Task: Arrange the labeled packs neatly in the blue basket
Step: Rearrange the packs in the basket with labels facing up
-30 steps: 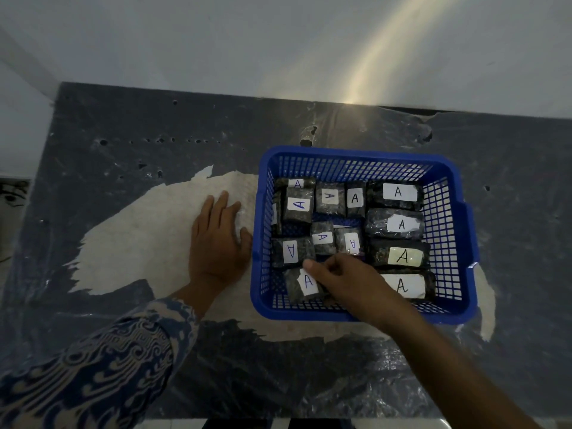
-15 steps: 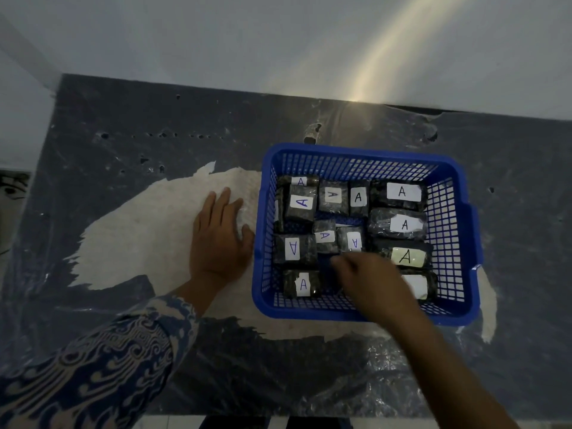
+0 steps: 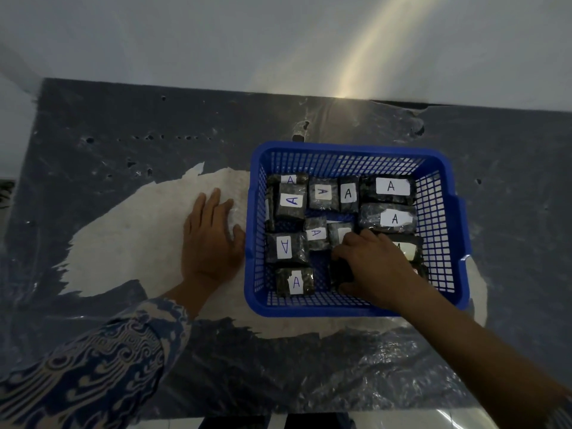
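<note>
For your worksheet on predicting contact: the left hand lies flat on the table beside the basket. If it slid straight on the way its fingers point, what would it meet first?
The left hand points away from the person, alongside the blue basket, not into it. Only bare table lies ahead, then probably the wall beyond the table's far edge.

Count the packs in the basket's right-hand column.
4, far to near: far pack, second pack, third pack half under the right hand, fourth pack nearly hidden beneath it. More may be hidden.

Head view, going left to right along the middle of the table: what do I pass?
Patterned sleeve → left hand flat on the table → basket's left wall → pack with a sideways label → right hand on a dark pack → basket's right wall.
</note>
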Motion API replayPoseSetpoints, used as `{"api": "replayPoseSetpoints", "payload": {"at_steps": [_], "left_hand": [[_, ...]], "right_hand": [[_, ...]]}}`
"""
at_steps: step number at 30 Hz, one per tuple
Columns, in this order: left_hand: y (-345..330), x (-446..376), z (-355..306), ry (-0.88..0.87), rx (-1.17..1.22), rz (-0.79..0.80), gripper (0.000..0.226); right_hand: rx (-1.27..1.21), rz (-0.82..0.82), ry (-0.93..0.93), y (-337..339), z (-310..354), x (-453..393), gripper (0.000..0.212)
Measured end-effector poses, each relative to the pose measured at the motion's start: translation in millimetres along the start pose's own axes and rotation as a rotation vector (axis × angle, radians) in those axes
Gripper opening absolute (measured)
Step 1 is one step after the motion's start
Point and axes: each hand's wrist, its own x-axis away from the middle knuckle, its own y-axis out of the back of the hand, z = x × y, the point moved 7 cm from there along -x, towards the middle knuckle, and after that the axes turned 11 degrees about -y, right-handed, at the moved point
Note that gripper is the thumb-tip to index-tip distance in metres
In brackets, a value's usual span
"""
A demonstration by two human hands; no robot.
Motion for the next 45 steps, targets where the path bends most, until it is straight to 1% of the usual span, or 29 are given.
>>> {"api": "replayPoseSetpoints", "payload": {"at_steps": [2,4,6,8,11,13,15,18,20,25,28,32,34,37,38,42,45], "left_hand": [[0.0,-0.2,0.2,0.003,0.003,-0.002,0.056],[0.0,-0.6,0.3,0.010,0.003,-0.003,0.055],[0.5,-0.7,0.5,0.011,0.008,-0.008,0.055],[0.9,-0.4,0.1,0.007,0.017,-0.013,0.054],[1.3,-0.5,-1.0,0.005,0.018,-0.010,0.053],[1.9,-0.6,-0.4,0.009,0.013,-0.009,0.052],[2.0,-0.8,-0.4,0.008,0.007,-0.006,0.052],[1.7,-1.2,-1.7,0.011,0.003,0.001,0.053],[2.3,-1.0,-2.3,0.017,0.004,0.005,0.054],[4.7,-0.9,-4.2,0.023,-0.002,0.008,0.056],[5.3,-0.4,-5.0,0.017,0.004,0.005,0.056],[5.6,-1.5,-5.7,0.020,0.008,0.007,0.055],[5.5,-2.3,-5.4,0.023,0.004,0.013,0.055],[5.0,-1.5,-6.0,0.016,-0.002,0.016,0.053],[5.1,-1.0,-5.8,0.016,-0.004,0.017,0.053],[5.8,-1.1,-5.6,0.023,-0.005,0.018,0.056],[6.1,-1.7,-6.0,0.023,0.004,0.017,0.056]], "right_hand": [[-0.144,0.004,0.018,2.2,-1.4,1.7,0.037],[-0.366,0.054,-0.001,3.9,-8.1,4.7,0.024],[-0.528,0.093,-0.033,5.0,-14.0,8.1,0.023],[-0.583,0.089,-0.032,5.8,-16.0,10.4,0.024],[-0.643,0.042,0.002,11.0,-14.1,11.1,0.023],[-0.604,0.031,0.047,11.5,-8.5,12.2,0.023],[-0.538,0.071,0.077,5.5,-4.6,15.7,0.019],[-0.533,0.094,0.046,0.1,-12.2,18.9,0.013],[-0.499,0.079,0.033,0.4,-14.9,19.1,0.017],[-0.323,0.037,0.052,1.1,-6.5,15.0,0.028],[-0.252,0.034,0.087,1.1,-2.3,13.9,0.026],[-0.224,-0.010,0.181,2.7,6.2,20.6,0.023],[-0.228,-0.055,0.189,6.1,5.1,21.4,0.023],[-0.306,-0.140,0.187,14.4,-1.8,20.4,0.019],[-0.313,-0.132,0.193,14.1,-2.5,19.1,0.018],[-0.249,0.016,0.186,-1.2,-2.2,13.7,0.018],[-0.222,-0.001,0.164,-4.6,-5.2,11.2,0.013]]}}
